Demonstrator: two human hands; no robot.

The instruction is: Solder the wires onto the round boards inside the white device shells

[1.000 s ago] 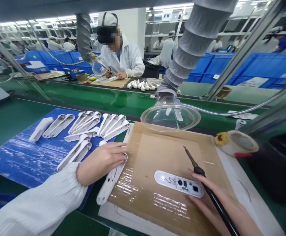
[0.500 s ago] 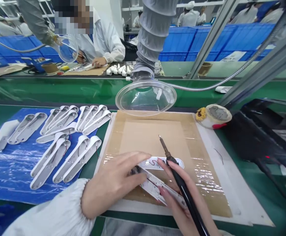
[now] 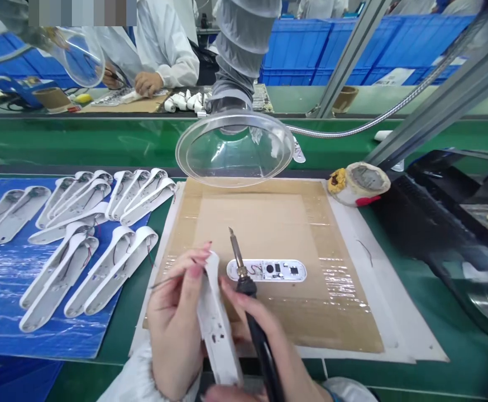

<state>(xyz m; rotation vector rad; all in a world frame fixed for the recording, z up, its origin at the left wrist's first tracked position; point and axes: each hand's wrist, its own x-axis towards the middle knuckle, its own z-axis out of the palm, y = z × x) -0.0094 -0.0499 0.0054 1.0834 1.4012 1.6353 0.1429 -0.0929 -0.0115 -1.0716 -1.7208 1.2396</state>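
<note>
Lifted since before — white shell (image 3: 216,329) (lower end hidden) between both hands.

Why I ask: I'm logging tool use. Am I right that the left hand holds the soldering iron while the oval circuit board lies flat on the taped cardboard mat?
Not quite. The head view shows the right hand holding the soldering iron; the left hand holds a white housing. The oval circuit board does lie on the taped cardboard mat.

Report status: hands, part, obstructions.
Left hand holds white housing upright. Right hand grips soldering iron, tip up. Circuit board flat on cardboard mat. Nothing between.
</note>
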